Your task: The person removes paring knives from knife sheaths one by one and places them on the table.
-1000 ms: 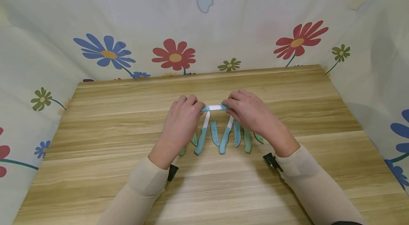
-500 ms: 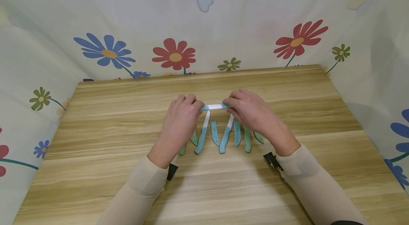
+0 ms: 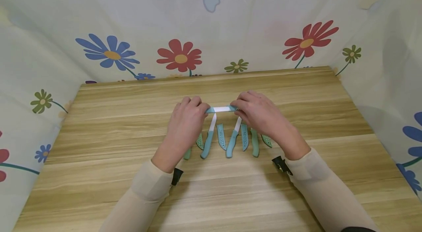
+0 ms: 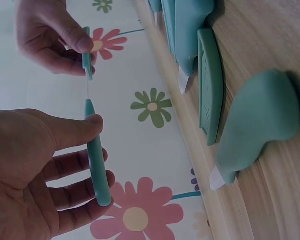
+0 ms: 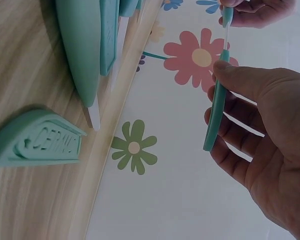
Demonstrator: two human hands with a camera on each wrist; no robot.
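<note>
A paring knife with a white blade [image 3: 221, 109] is held level above the table, crosswise between the two hands. My left hand [image 3: 187, 120] pinches its blue-green handle [image 4: 96, 165] between thumb and fingers. On the other end, my right hand [image 3: 258, 113] grips a blue-green blade sheath [image 5: 217, 110]. The blade's tip end is hidden inside the sheath, while a short stretch of bare blade shows between handle and sheath. Below the hands lie a blue knife [image 3: 206, 146] and another blue knife [image 3: 232, 146], both unsheathed.
Between the knives on the wooden table [image 3: 115, 133] lie a blue sheath [image 3: 221, 137] and a second blue sheath [image 3: 244, 138]. A green knife [image 3: 255, 145] and a green sheath [image 3: 267, 141] are at right. Another green sheath [image 3: 199, 142] and green handle [image 3: 187, 154] show beside the left wrist.
Both hands have shifted very slightly toward the table's far side with the knife and sheath. Slightly more white blade shows between them. The items on the table have not moved.
</note>
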